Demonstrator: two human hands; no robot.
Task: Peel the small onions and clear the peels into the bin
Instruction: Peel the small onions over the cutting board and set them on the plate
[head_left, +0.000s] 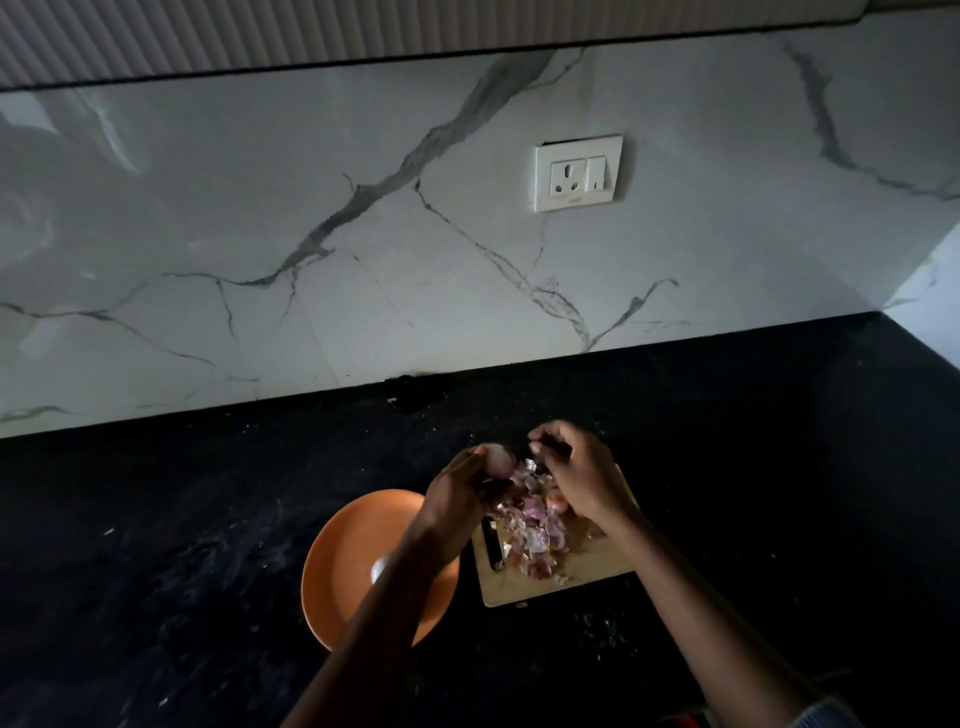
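Left hand (462, 480) grips an onion (497, 461); right hand (576, 470) pinches peel above the peels (530, 530)

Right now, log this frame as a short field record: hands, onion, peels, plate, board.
left hand: grips a small onion above the board's far edge
right hand: fingers curled, pinching at peel beside the onion
peels: heaped on the wooden cutting board
plate: orange, left of the board, one pale peeled piece on it
knife: dark handle at the board's left edge
bin: not in view
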